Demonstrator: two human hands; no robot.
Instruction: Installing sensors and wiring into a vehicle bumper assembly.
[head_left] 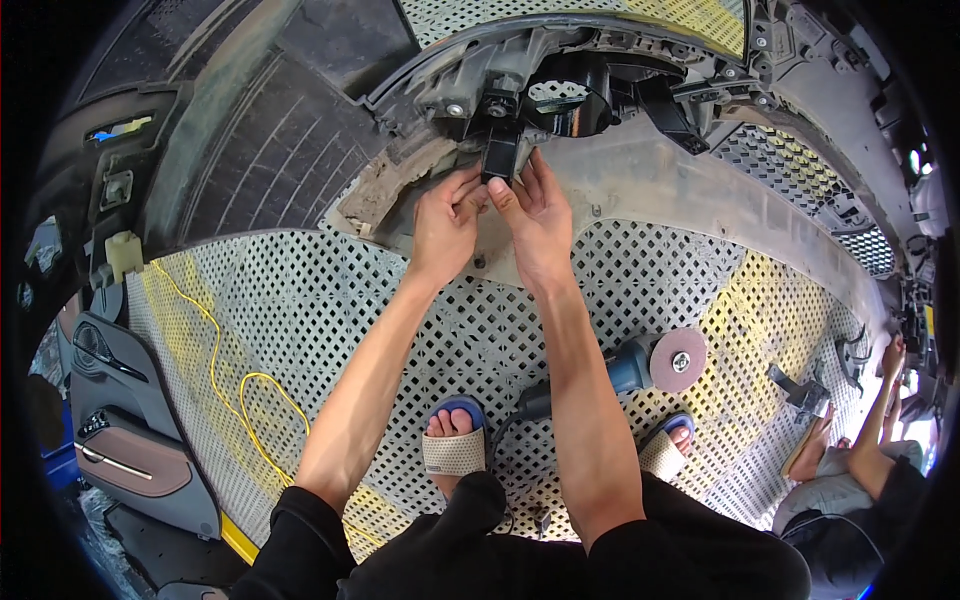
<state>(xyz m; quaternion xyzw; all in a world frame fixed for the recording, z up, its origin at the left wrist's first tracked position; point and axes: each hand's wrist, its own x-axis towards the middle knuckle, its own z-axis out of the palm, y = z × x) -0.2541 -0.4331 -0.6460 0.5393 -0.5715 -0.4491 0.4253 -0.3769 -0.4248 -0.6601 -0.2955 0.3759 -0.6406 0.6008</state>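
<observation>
A large car bumper cover (640,185) lies across the upper part of the head view, its dusty inner side toward me. A black rectangular plastic piece (500,155) juts down from the bracket (490,97) on it. My right hand (542,228) grips this piece, thumb pressed on its lower end and fingers behind it. Close on its left, my left hand (442,232) is closed in a pinch beside that same end. Whatever lies between its fingertips is hidden.
An angle grinder (628,368) with a round disc rests on the perforated floor mat (370,290), beyond my right forearm. A yellow cable (215,325) snakes along the left. Door panels (135,430) stand far left. Another person (850,490) sits at the lower right, arm raised toward parts.
</observation>
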